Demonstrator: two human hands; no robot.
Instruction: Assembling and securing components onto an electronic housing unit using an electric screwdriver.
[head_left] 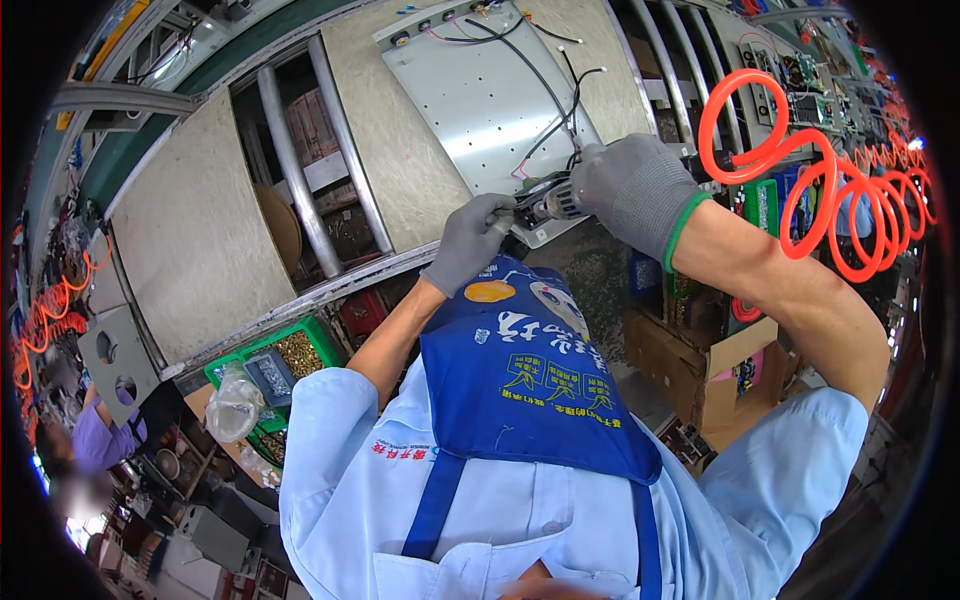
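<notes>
A grey metal panel (455, 115) with small holes and black cables (545, 120) lies on the workbench in front of me. My right hand (640, 190), in a grey glove with a green cuff, is closed around a power screwdriver (563, 203). The tool points left, across the panel's near edge. At that edge my left hand (472, 242), also gloved, has its fingers pinched together by the tool's front end. What they hold is too small to make out. A dark part under the tool is mostly hidden by the hands.
A red coiled air hose (835, 175) hangs to the right of my right arm. Metal rollers (300, 175) cross the bench. Green bins (318, 343) of small fasteners stand at the near left, beside a plastic bag (233, 402). A cardboard box (735, 375) stands below right. Another person (100, 435) is at far left.
</notes>
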